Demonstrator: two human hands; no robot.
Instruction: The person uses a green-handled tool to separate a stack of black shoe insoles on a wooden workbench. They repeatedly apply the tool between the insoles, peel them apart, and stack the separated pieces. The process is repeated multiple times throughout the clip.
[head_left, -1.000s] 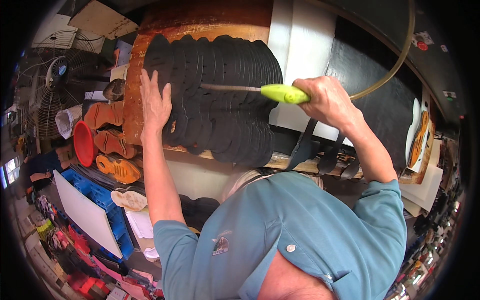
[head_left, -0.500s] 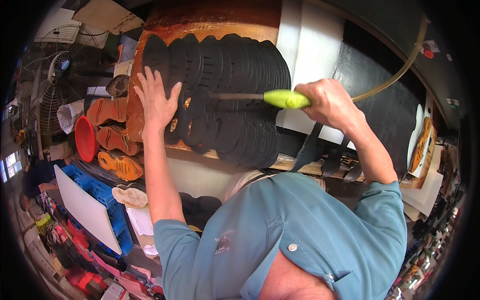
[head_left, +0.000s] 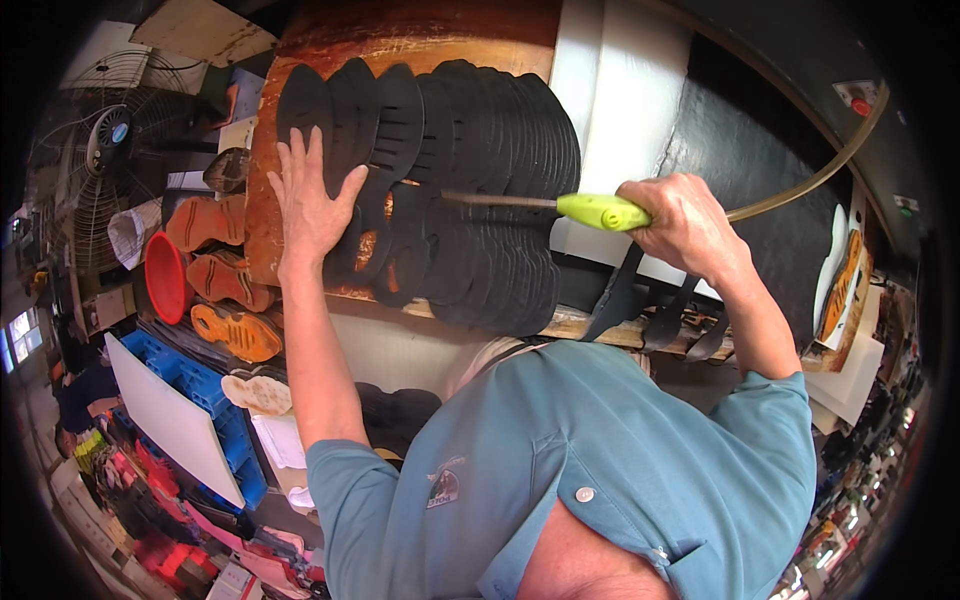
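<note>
A long overlapping row of black shoe soles (head_left: pixel 500 190) lies across the wooden board in front of me. My left hand (head_left: pixel 315 210) rests flat on the leftmost soles, fingers spread, its fingertips near the board's left side. My right hand (head_left: pixel 685 225) is wrapped round a yellow-green air blow gun (head_left: pixel 603 211). From the gun, a thin metal nozzle points left over the middle of the row, and a yellowish hose (head_left: pixel 820 160) runs off behind my hand. Between the soles on the left, patches of the brown board show.
The brown wooden board (head_left: pixel 420 35) extends behind the soles. A white sheet (head_left: pixel 630 90) and a black sheet (head_left: pixel 745 150) lie to the right. Left are a fan (head_left: pixel 110 135), a red bowl (head_left: pixel 168 278), orange soles (head_left: pixel 235 333) and a blue crate (head_left: pixel 190 385). Dark strips (head_left: pixel 615 300) hang over the front edge.
My right hand and the blow gun have moved to the right, drawing the nozzle back. The soles on the left lie further apart, with more board showing between them. My left hand has barely shifted.
</note>
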